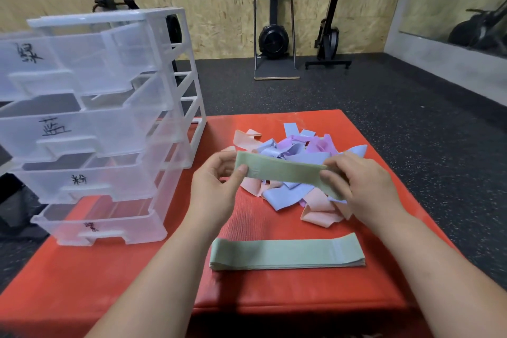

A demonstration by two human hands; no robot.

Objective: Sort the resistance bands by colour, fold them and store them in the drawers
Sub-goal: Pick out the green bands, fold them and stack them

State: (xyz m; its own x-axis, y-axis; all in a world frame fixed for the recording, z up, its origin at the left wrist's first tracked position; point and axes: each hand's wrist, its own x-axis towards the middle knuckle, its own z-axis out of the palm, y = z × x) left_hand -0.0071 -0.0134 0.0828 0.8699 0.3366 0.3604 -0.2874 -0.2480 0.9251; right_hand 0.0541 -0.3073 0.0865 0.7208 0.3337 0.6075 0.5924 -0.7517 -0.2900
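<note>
1. The left hand (pixel 216 186) and right hand (pixel 365 186) pinch the two ends of a green band (pixel 288 174), holding it stretched above the red mat (pixel 260 291).
2. Behind and under it lies a loose pile (pixel 295 152) of pink, blue and purple bands.
3. Nearer the person, a stack (pixel 288 254) of green bands lies flat.
4. At the left stands a clear drawer unit (pixel 109 118), its four labelled drawers pulled out.
</note>
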